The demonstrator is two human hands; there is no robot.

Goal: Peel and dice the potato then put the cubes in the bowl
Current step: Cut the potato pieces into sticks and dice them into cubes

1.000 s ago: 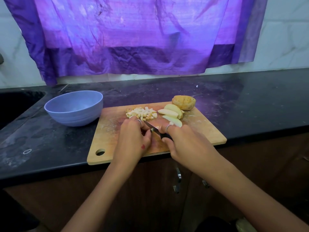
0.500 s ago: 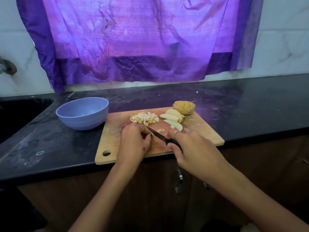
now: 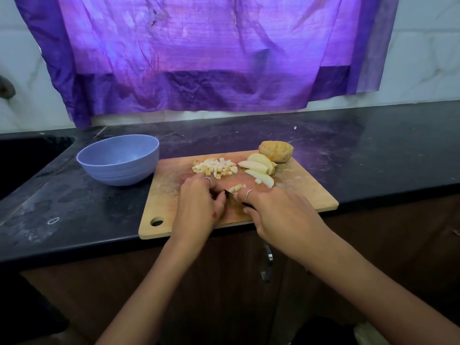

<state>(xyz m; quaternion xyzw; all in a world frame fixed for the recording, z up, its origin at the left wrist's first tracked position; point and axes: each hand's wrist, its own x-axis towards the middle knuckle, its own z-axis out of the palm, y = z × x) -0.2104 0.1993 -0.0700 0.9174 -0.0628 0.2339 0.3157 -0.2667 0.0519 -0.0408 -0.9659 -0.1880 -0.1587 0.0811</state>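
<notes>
A: Potato status? The hands?
B: Right hand grips the knife; left hand pins something hidden. A pile of cubes and uncut wedges wait on the cutting board.
A: Bowl?
B: Empty, seemingly. Roughly halfway.

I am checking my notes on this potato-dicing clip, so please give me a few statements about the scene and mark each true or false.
1. The blue bowl already holds potato cubes. False: it looks empty; the pile of cubes lies on the cutting board.
2. The right hand grips the knife. True.
3. The bowl stands to the left of the board. True.
4. All the potato is diced. False: uncut potato slices and a potato chunk remain at the board's far right.
5. The left hand rests on the board beside the blade. True.
</notes>
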